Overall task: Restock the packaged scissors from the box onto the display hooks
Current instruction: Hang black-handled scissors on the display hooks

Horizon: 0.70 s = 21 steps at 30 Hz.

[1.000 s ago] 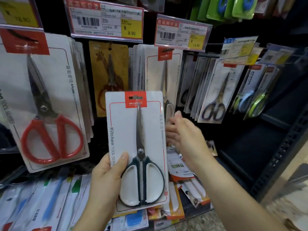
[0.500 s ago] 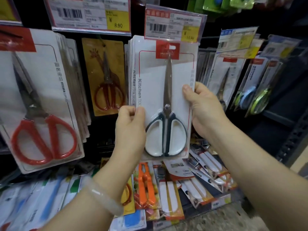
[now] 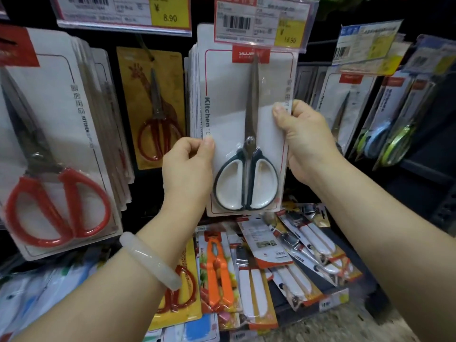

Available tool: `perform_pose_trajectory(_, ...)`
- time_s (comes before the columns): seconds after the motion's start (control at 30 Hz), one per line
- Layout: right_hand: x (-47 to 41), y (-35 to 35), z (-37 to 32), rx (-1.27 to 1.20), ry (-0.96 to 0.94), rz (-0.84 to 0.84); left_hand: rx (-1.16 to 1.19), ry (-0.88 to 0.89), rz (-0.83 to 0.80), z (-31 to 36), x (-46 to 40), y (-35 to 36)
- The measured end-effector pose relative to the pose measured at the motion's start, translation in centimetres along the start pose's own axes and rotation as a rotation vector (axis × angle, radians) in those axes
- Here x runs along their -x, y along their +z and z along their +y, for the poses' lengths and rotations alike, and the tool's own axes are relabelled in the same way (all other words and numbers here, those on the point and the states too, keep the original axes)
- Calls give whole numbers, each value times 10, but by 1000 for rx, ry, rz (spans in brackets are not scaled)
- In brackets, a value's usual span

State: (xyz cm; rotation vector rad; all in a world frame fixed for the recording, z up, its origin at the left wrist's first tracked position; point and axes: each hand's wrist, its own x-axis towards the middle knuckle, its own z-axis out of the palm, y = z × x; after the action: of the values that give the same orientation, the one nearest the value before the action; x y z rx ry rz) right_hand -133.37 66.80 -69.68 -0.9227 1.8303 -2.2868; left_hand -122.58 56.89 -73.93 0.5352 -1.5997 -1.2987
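Note:
A white carded pack of kitchen scissors [image 3: 237,114] with dark-and-white handles is held upright against a stack of like packs [image 3: 195,95] hanging in the middle of the display. My left hand [image 3: 190,166] pinches its left edge. My right hand [image 3: 303,141] grips its right edge, thumb on the front. The pack's red top tab sits just under a price tag [image 3: 261,21] marked 13.90. The hook itself is hidden behind the tag and the pack. No box is in view.
Packs of red-handled scissors [image 3: 56,149] hang at the left, a yellow giraffe-card pack [image 3: 153,107] beside them. More scissor packs [image 3: 350,104] hang at the right. Below, a shelf holds loose carded tools [image 3: 276,262]. A dark shelf frame [image 3: 441,193] stands at the far right.
The pack went from low in my left hand alone to up against the middle stack. My right hand took hold of its right edge. Since half a second ago it has barely moved.

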Motion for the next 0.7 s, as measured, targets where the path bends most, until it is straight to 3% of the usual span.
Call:
perform_pose_trajectory(0.43, 6, 1, -5, -101, 18, 50, 27, 64, 43, 6, 11, -1)
perform_pose_trajectory(0.7, -2, 4, 9, 20, 69, 81, -84, 28, 3, -3, -1, 3)
